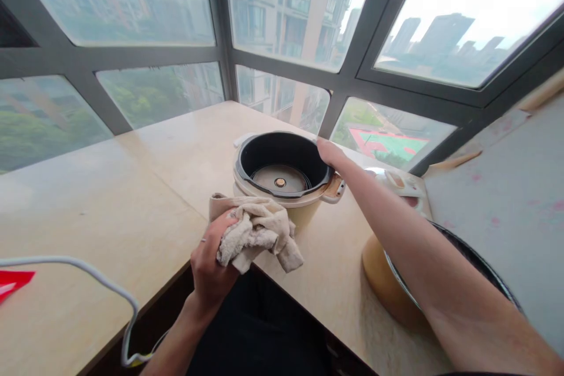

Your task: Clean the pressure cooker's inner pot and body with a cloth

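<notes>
My left hand (215, 252) is closed around a crumpled beige cloth (259, 229), held in front of the near side of an electric cooker body (304, 214). The cooker is cream and gold outside, with a black inner wall. It stands upright without a lid, and a round heating plate (293, 179) with a small brass-coloured centre shows at its bottom. My right hand (329, 154) grips the cooker's rim at the far right; its fingertips are mostly hidden behind the rim. A tan side handle (333, 188) sticks out just below that hand.
Under my right forearm stands a round golden-brown pot (379, 273) with a dark rim, partly covered. Behind the forearm is a white appliance part (399, 182). A white cable (88, 267) and a red packet (13, 283) lie left on the countertop (110, 200). Windows enclose the corner.
</notes>
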Motion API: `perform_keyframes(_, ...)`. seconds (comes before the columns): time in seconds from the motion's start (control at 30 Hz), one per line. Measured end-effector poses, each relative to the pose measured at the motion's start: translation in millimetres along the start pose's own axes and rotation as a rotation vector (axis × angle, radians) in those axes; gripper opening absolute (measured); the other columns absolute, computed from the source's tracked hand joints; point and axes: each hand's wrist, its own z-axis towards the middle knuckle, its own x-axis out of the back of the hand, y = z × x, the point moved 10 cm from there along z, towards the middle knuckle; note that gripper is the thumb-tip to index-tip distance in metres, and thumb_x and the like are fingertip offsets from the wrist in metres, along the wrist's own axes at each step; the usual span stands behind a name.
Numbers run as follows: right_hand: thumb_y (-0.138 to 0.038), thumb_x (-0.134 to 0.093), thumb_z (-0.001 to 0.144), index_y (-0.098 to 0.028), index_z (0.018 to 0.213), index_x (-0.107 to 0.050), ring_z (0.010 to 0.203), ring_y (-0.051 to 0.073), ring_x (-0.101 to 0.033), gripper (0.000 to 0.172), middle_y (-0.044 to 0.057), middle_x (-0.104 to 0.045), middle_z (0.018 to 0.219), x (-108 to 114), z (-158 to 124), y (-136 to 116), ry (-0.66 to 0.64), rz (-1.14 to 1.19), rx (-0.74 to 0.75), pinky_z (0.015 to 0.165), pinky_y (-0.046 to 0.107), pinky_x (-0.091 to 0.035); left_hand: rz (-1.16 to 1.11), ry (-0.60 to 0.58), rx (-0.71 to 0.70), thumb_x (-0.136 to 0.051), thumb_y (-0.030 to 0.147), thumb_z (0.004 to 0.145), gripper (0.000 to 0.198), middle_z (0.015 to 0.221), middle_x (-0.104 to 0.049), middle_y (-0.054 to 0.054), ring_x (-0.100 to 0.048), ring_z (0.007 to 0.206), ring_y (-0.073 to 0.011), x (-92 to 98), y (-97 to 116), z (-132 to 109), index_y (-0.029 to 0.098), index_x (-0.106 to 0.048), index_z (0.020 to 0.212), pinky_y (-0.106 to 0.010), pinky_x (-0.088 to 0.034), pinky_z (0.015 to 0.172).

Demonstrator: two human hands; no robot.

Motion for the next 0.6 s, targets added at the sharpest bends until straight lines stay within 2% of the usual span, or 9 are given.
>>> perform_keyframes(0.2, -0.028, -0.028, 0.104, -0.01, 0.132, -0.058, 0.123, 0.034, -0.064, 0.045, 0.024, -0.064, 0.136, -1, -6, 6, -0.005, -0.018, -0.068, 0.1, 0.045, -0.049, 0.038, 0.164, 0.234, -0.078, 0.032, 0.078, 0.039, 0.111, -0.077, -0.011, -0.075, 0.097, -0.0273, 16.9, -54, 24, 0.018, -0.067, 0.113, -0.038, -0.061, 0.086)
perform_keyframes(0.3, -0.023, -0.026, 0.104, -0.012, 0.132, -0.059, 0.122, 0.035, -0.064, 0.045, 0.023, -0.065, 0.135, 1, -11, 4, 0.003, -0.036, -0.067, 0.1, 0.046, -0.049, 0.043, 0.248, 0.311, -0.077, 0.034, 0.076, 0.039, 0.103, -0.077, -0.008, -0.074, 0.088, -0.0241, 22.6, -71, 42, 0.017, -0.068, 0.11, -0.034, -0.06, 0.078)
perform_keyframes(0.4, -0.02, -0.031, 0.102, -0.013, 0.129, -0.06, 0.122, 0.035, -0.065, 0.04, 0.023, -0.067, 0.132, 3, -15, 1, 0.003, -0.062, -0.052, 0.099, 0.046, -0.049, 0.038, 0.305, 0.334, -0.076, 0.039, 0.076, 0.038, 0.099, -0.077, -0.006, -0.072, 0.085, -0.0211, 23.8, -82, 70, 0.016, -0.068, 0.107, -0.031, -0.058, 0.077)
perform_keyframes(0.5, -0.022, -0.034, 0.104, -0.013, 0.125, -0.06, 0.122, 0.033, -0.065, 0.035, 0.022, -0.068, 0.129, 6, -18, 0, 0.002, -0.09, -0.053, 0.098, 0.04, -0.049, 0.033, 0.298, 0.328, -0.072, 0.037, 0.077, 0.035, 0.096, -0.075, -0.004, -0.07, 0.084, -0.0199, 13.6, -94, 108, 0.018, -0.067, 0.105, -0.029, -0.055, 0.076)
perform_keyframes(0.6, -0.024, -0.034, 0.104, -0.015, 0.121, -0.061, 0.121, 0.031, -0.065, 0.033, 0.021, -0.069, 0.128, 7, -20, 1, 0.001, -0.118, -0.07, 0.096, 0.036, -0.049, 0.109, 0.156, 0.364, -0.068, 0.031, 0.078, 0.031, 0.097, -0.074, -0.006, -0.069, 0.088, -0.0226, -16.6, -111, 148, 0.019, -0.064, 0.106, -0.031, -0.053, 0.079)
